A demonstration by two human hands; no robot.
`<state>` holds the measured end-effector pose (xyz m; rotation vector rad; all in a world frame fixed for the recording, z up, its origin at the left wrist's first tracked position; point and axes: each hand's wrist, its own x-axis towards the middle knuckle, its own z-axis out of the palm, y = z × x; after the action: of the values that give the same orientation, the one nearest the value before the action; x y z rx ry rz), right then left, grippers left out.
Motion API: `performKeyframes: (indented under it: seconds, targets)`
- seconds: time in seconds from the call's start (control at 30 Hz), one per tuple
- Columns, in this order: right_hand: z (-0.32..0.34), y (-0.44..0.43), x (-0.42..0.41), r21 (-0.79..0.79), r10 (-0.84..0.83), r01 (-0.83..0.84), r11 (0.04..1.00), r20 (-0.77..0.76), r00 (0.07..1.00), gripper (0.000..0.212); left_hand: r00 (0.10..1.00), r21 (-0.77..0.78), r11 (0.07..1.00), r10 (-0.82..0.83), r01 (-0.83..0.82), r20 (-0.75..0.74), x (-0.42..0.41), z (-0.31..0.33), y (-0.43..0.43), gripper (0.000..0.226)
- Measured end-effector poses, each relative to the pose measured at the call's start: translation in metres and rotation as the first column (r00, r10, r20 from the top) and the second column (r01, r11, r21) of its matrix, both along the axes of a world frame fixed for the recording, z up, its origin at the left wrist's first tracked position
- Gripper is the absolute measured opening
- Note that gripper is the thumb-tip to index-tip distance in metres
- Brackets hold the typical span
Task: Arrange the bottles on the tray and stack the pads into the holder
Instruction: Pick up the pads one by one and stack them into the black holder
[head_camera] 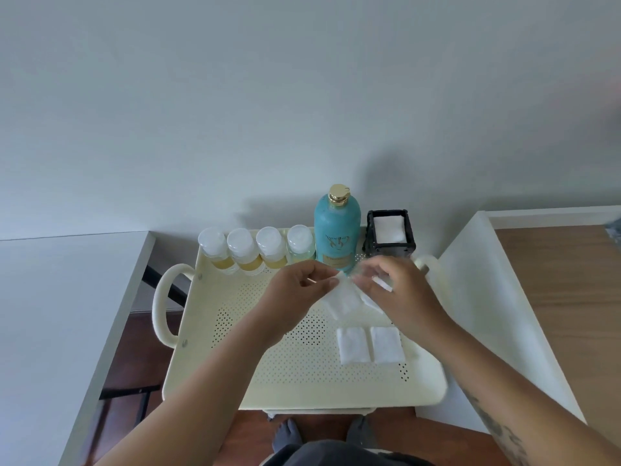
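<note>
Over the middle of the tray [235, 381] I see both hands close together, fingertips almost meeting. The left hand [302, 290] pinches the far corner of a white pad [342, 299] between thumb and forefinger. The right hand [400, 290] has its fingers curled over the pad's right edge, so the pad hangs tilted between the two, lifted off the tray. More white shows among the right fingers, but it is blurred on my feed and I cannot tell whether it is a second pad.

Two more pads lie flat on the tray, near and right of the hands: a left one [353, 346] and a right one [386, 344], side by side and just about touching.

Along the far edge the bottles stand upright in a row. Four small bottles [243, 252] with white caps and yellowish liquid stand shoulder to shoulder from the far left corner. Just right of them stands a tall teal bottle [337, 237] with a gold cap. Right of that, at the far right corner, stands the black holder [409, 230], square and open-framed, with a white stack [389, 228] filling it nearly to the rim.

The tray is cream and perforated, with a loop handle [164, 304] on its left side. White furniture [470, 314] flanks it left and right, a pale wall [302, 112] rises behind, and dark socks [285, 435] show on the wooden floor at the near edge.
</note>
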<state>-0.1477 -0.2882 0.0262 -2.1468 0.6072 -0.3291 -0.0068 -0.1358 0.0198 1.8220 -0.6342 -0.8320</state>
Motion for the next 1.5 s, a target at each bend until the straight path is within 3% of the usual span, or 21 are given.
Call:
performKeyframes:
  seconds: [0.13, 0.3, 0.5, 0.73, 0.9, 1.03, 1.1, 1.2, 1.3, 1.5]
  targets:
    - [-0.003, 0.005, -0.006, 0.225, -0.008, 0.018, 0.974, -0.046, 0.999, 0.007, 0.999, -0.053, 0.997, -0.049, 0.049, -0.006, -0.005, 0.003, -0.017, 0.009]
    - [0.008, -0.013, -0.005, 0.177, -0.088, 0.087, 0.980, 0.000, 0.996, 0.009, 0.999, -0.067, 0.998, -0.015, 0.012, -0.037, -0.006, -0.003, -0.026, 0.021]
    - [0.025, -0.053, 0.013, 0.199, -0.366, 0.348, 0.916, 0.061, 0.929, 0.009, 0.999, 0.136, 0.991, -0.017, 0.010, 0.051, -0.009, -0.027, -0.022, 0.022]
    - [0.017, -0.074, 0.035, 0.181, -0.445, 0.439, 0.880, -0.009, 0.896, 0.016, 0.966, 0.340, 0.935, -0.172, 0.099, 0.191, -0.017, -0.062, -0.017, 0.022]
    - [0.008, -0.078, 0.041, 0.061, -0.442, 0.447, 0.892, -0.074, 0.894, 0.015, 0.947, 0.407, 0.901, -0.247, 0.147, 0.206, -0.027, -0.080, -0.019, 0.023]
    - [0.003, -0.076, 0.031, -0.215, -0.422, 0.420, 0.882, 0.035, 0.906, 0.018, 0.914, 0.439, 0.881, -0.312, 0.176, 0.258, -0.033, -0.087, -0.020, 0.024]
    - [0.001, -0.075, 0.024, -0.386, -0.326, 0.333, 0.860, 0.085, 0.942, 0.015, 0.899, 0.447, 0.876, -0.332, 0.182, 0.285, -0.033, -0.090, -0.020, 0.023]
    - [-0.005, -0.076, 0.018, -0.562, -0.156, 0.146, 0.814, 0.030, 0.987, 0.018, 0.882, 0.456, 0.867, -0.362, 0.200, 0.301, -0.033, -0.092, -0.021, 0.019]
    - [-0.012, -0.076, 0.018, -0.648, -0.080, 0.039, 0.761, -0.035, 0.996, 0.022, 0.871, 0.464, 0.860, -0.384, 0.215, 0.307, -0.032, -0.094, -0.020, 0.013]
    - [-0.018, -0.076, 0.020, -0.687, -0.061, -0.008, 0.727, -0.075, 0.995, 0.028, 0.853, 0.475, 0.848, -0.414, 0.234, 0.318, -0.031, -0.095, -0.023, 0.007]
